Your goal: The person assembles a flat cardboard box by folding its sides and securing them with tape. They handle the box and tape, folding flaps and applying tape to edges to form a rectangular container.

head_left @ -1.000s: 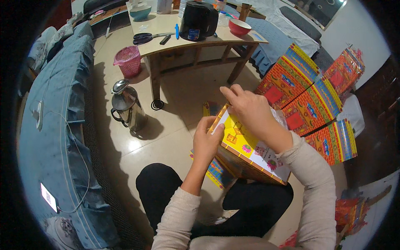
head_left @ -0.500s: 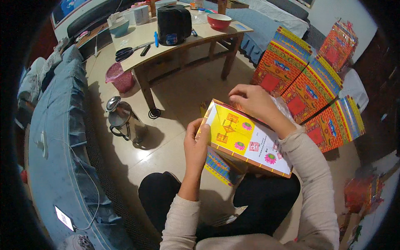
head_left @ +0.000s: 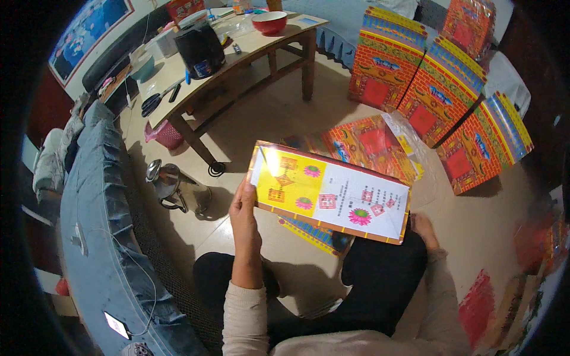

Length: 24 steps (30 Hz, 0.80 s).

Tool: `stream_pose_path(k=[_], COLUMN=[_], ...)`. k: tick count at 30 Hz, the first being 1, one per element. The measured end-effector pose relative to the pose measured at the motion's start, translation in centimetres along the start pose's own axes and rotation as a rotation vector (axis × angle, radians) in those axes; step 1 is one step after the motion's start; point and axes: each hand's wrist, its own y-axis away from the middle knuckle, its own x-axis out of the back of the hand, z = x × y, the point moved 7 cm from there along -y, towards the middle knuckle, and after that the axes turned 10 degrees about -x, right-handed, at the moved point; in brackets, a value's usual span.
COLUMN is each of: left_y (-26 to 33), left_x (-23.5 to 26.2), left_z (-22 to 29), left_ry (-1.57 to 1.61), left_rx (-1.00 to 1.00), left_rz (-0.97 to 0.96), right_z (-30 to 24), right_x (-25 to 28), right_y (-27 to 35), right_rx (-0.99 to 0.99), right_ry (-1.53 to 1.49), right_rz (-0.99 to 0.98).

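Note:
My left hand [head_left: 244, 222] grips the left end of a flat rectangular paper box [head_left: 332, 199], its thumb on the top face. The box has a yellow and white face with pink flowers and red stamps, and brown-and-yellow edges. It is held tilted above my lap. By its lower right corner, beside my knee, is my right hand [head_left: 425, 231]; its fingers are partly hidden, and whether it touches the box cannot be made out. Beneath the box a blue-and-yellow striped printed piece [head_left: 312, 233] shows in part. Just beyond lies a red brick-patterned package [head_left: 362, 139].
Three tall brick-patterned boxes [head_left: 436, 95] stand at the right, near clear plastic wrap [head_left: 418, 142]. A wooden table [head_left: 249, 56] bears a black kettle [head_left: 200, 50] and a red bowl [head_left: 269, 22]. A metal flask [head_left: 178, 184] stands on the floor, left, near a blue-covered sofa [head_left: 98, 237].
My right hand has left the box's upper edge and moved down to the right, beside my knee. The box has shifted left and lies more level, uncovering the package behind it. The view has turned.

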Motion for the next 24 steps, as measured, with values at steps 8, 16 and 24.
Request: stream_pose_path(k=[8,16,24], left_y=[-1.0,-1.4,-1.3], left_x=[-0.6,2.3,2.1], left_z=[-1.0,-1.0,0.4], left_ry=[-0.109,-0.043,-0.097], left_rx=[-0.021,0.105,0.073], left_rz=[-0.198,-0.223,-0.155], right_z=[18.4,18.1,14.7], right_x=[-8.8,-12.7,-14.2], right_y=[7.2,8.2,9.0], right_rx=[-0.299,-0.254,-0.207], right_ry=[-0.187,-0.284,-0.568], right_rz=[-0.039,0.027,0.005])
